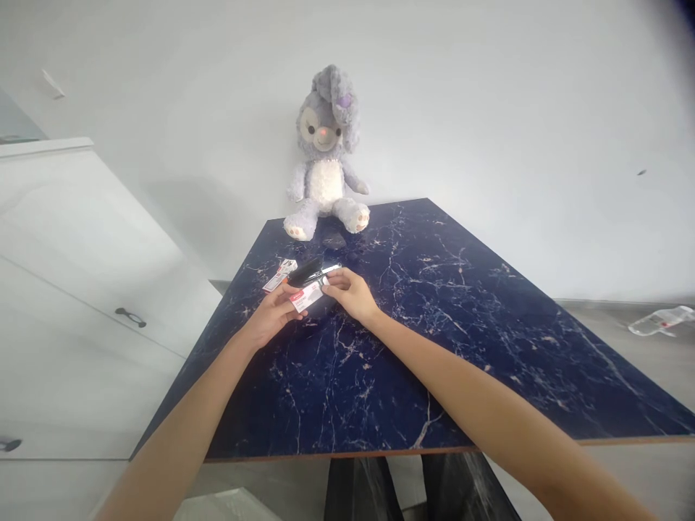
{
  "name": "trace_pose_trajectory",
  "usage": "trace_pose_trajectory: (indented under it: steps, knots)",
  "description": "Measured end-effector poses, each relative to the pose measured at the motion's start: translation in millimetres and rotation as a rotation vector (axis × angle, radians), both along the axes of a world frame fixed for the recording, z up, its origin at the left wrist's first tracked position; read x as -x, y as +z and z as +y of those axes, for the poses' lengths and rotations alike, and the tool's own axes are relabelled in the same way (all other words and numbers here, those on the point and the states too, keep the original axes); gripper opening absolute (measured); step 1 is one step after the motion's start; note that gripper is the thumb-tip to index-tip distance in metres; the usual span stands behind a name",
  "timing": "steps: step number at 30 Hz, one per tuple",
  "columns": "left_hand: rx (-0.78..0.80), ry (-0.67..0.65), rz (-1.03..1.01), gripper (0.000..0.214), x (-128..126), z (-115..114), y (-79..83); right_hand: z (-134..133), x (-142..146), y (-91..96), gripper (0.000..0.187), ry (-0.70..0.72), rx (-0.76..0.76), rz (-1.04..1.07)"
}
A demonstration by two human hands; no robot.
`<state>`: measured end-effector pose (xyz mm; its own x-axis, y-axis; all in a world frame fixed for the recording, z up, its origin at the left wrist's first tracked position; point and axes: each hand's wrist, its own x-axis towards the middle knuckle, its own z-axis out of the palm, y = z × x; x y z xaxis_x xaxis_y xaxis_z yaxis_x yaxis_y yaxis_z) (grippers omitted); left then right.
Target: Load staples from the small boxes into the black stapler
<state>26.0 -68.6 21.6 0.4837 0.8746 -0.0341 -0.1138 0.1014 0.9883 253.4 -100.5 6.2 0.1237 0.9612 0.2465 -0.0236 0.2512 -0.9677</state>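
Observation:
A small white box with a red patch is held a little above the dark blue marbled table. My left hand grips its left end, fingers closed around it. At the other end, the thumb and fingers of my right hand pinch the box. Just behind it lies a black, partly shiny object, whose kind I cannot make out. A second white box with red marks rests on the table to the left of the black object.
A grey plush rabbit sits at the table's far end against the white wall. White cabinets with dark handles stand to the left. On the floor at the right lies a clear plastic package.

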Motion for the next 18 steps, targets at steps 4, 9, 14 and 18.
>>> trace_pose_trajectory:
  steps: [4,9,14,18]
  knots:
    - [0.011,-0.054,-0.005,0.029,0.7,-0.8,0.5,3.7,-3.7,-2.0,0.031,0.085,0.094,0.138]
    - [0.021,-0.076,-0.007,0.033,3.4,1.3,-0.5,5.2,-4.2,-3.2,0.034,0.054,0.068,0.166]
    - [0.047,-0.052,-0.011,0.037,3.9,3.7,-1.9,6.2,-3.4,-4.3,0.030,0.094,0.112,0.235]
    - [0.028,-0.003,-0.027,0.038,-0.1,2.7,-2.4,8.2,-2.5,-7.4,0.038,0.044,0.118,0.243]
